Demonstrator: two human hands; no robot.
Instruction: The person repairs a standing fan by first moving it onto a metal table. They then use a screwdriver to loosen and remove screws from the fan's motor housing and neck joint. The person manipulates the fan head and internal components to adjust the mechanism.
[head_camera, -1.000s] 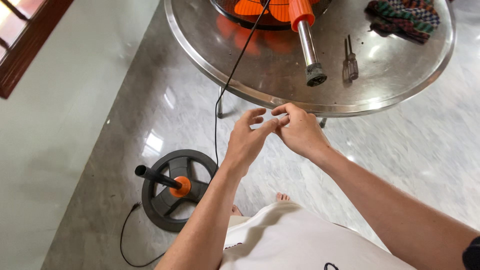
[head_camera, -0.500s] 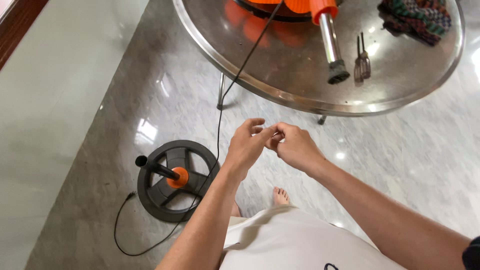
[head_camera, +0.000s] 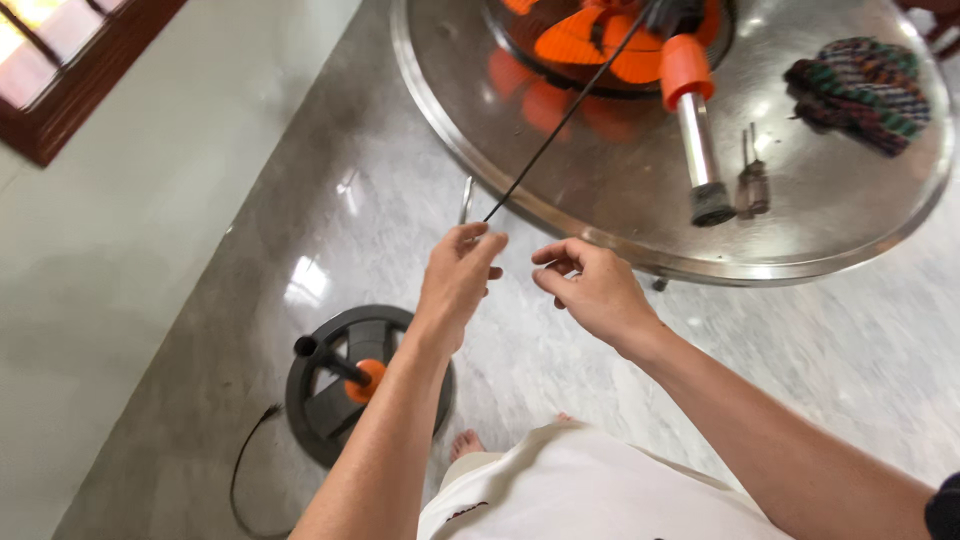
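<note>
Both bare forearms reach up from the near edge and converge toward mid-scene. The left hand (head_camera: 458, 282) is raised with its back to the camera, fingers curled and thumb pressed to fingertips in a pinch grip. The right hand (head_camera: 595, 290), just beside it but apart, is loosely curled, its fingers bent toward the left hand.

Single head-worn camera, looking steeply down from person's own eye level. Forearms enter from bottom edge; left hand (head_camera: 455, 285) and right hand (head_camera: 595, 290) sit mid-frame, close to lens. Round glass table (head_camera: 600, 180) fills top right, cropped at top edge. Marble floor (head_camera: 800, 350) and black fan base (head_camera: 350, 385) lie farther below. No second view.
</note>
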